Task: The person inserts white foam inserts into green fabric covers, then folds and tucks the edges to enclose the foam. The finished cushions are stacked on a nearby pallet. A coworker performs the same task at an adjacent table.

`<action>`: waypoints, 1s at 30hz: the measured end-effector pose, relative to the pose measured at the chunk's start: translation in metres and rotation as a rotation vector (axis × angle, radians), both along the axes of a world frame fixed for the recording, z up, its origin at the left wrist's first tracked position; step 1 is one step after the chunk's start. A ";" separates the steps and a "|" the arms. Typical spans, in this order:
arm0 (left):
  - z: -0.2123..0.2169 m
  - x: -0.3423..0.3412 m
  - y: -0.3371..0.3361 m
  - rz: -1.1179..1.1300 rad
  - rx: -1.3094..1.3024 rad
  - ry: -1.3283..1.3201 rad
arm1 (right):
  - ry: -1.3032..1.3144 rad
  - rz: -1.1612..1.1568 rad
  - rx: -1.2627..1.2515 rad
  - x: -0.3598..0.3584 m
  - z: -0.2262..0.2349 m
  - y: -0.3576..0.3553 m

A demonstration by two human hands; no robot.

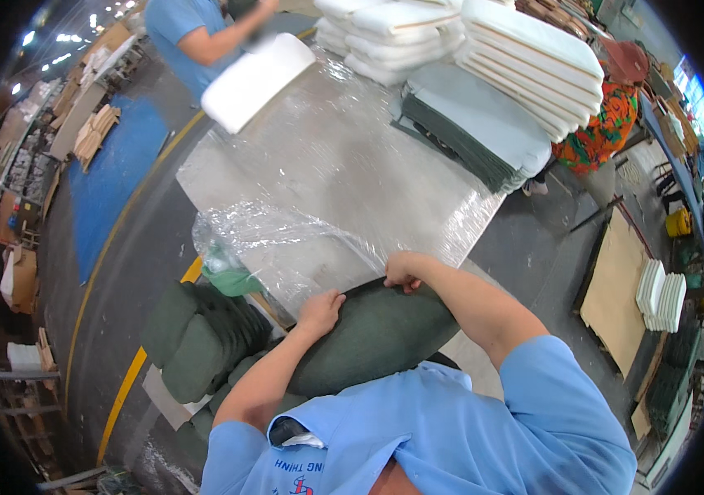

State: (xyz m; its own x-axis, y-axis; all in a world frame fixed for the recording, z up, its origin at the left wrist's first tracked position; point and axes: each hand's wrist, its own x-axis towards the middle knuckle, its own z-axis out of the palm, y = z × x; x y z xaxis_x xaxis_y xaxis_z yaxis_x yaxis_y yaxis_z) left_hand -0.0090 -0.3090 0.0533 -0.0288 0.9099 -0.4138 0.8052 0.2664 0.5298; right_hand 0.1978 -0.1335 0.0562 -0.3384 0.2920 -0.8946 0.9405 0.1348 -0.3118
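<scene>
Closest to me is one dark green cushion (376, 334), pressed against my blue shirt at the near edge of the table (343, 165), and both of my hands are on it. My left hand (320, 310) lies on its upper left edge with the fingers curled down over the fabric, closed on the cushion, the forearm running back toward my left shoulder. My right hand (404, 271) grips the top rim of the same cushion, fingers folded over the edge and closed on it, elbow bent and the forearm coming in from the right. Down to my left I count one heap of green cushions (203, 330) stacked on the floor; I cannot tell exactly how many are in it. Just past my hands, one sheet of clear plastic film (286, 239) spreads over the tabletop and bunches at its near left corner. Farther along the table sits one pile of grey and green covers (484, 124), then two stacks of white foam pads (467, 41). At the far end a second person in blue (195, 33) holds one white foam pad (257, 80)
</scene>
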 end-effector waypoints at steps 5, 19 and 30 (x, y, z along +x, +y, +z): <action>-0.016 -0.013 -0.010 0.078 -0.038 -0.037 | 0.180 -0.182 0.279 -0.005 0.005 -0.024; -0.039 -0.004 0.006 0.091 0.237 0.189 | 0.424 -0.380 0.545 0.005 -0.037 -0.034; -0.034 -0.017 0.017 0.117 0.196 0.080 | 0.443 -0.358 0.444 0.008 -0.026 -0.014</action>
State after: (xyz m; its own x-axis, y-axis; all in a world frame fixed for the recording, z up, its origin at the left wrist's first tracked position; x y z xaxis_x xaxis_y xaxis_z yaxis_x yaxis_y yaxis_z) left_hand -0.0256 -0.2916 0.0195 -0.1640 0.9613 -0.2214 0.8164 0.2582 0.5165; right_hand 0.2059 -0.1471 0.0301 -0.4576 0.7569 -0.4666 0.7485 0.0447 -0.6616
